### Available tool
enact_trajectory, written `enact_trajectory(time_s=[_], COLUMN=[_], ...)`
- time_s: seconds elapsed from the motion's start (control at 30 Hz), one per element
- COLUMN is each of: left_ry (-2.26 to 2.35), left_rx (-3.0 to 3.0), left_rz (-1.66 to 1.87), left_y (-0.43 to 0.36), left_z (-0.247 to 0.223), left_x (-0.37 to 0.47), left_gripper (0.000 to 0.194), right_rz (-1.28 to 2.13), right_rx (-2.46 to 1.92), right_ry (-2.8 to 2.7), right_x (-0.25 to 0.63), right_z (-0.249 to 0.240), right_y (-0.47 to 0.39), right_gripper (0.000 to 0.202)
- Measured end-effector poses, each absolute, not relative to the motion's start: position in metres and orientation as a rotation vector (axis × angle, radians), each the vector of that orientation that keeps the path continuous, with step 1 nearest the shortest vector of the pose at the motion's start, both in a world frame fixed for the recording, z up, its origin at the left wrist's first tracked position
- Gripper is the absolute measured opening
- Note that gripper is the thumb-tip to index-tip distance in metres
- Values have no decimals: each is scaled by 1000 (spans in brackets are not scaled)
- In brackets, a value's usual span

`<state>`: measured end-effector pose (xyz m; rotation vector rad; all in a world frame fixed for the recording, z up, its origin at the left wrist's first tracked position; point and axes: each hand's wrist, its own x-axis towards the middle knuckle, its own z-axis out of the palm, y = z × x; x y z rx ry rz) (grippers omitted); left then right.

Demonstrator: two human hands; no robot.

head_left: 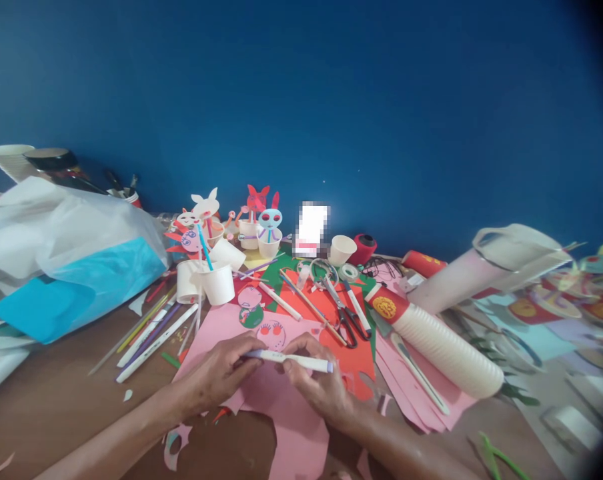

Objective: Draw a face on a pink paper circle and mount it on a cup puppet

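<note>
While the left hand (231,365) and right hand (320,383) grasp one marker (272,356), black-handled scissors (343,309), one pair, lie beyond.

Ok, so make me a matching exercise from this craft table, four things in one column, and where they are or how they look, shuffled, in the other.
Things
1. Purple-ended white marker
2. Scissors
3. Long paper-cup stack
4. Plastic bag

Places and looks
A. Translucent, at the far left
B. Mostly white, red at one end
C. Held between the left hand and right hand
D. Black-handled, lying over red paper

Pairs: 1-C, 2-D, 3-B, 4-A
</note>
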<state>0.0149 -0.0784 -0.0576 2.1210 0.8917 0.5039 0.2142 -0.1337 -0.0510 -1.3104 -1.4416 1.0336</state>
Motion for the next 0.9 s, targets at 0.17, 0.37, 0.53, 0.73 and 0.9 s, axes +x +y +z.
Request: enact_trajectory(time_s=[0.17, 0.37, 0.53, 0.73, 0.9], left_ry=[739, 620, 729, 1083, 1397], left_rx=[2346, 2483, 2355, 2214, 2329], left_rz=[511, 584, 507, 586, 694], left_y=[-74, -79, -82, -63, -45], left_z=[-64, -65, -60, -67, -60], left_x=[13, 13, 19, 7, -6], left_gripper=[26, 30, 26, 29, 26], right_rz=[1067, 1161, 1217, 1215, 132], right_rx=[-1291, -1209, -1202, -1317, -2284], right_ry=[-1394, -1232, -1157, -1852, -1908], right_x=[212, 206, 202, 255, 321], right_z=[-48, -62, -68, -20, 1], right_y=[-135, -139, -132, -104, -79], right_gripper=[8, 11, 15, 22, 27])
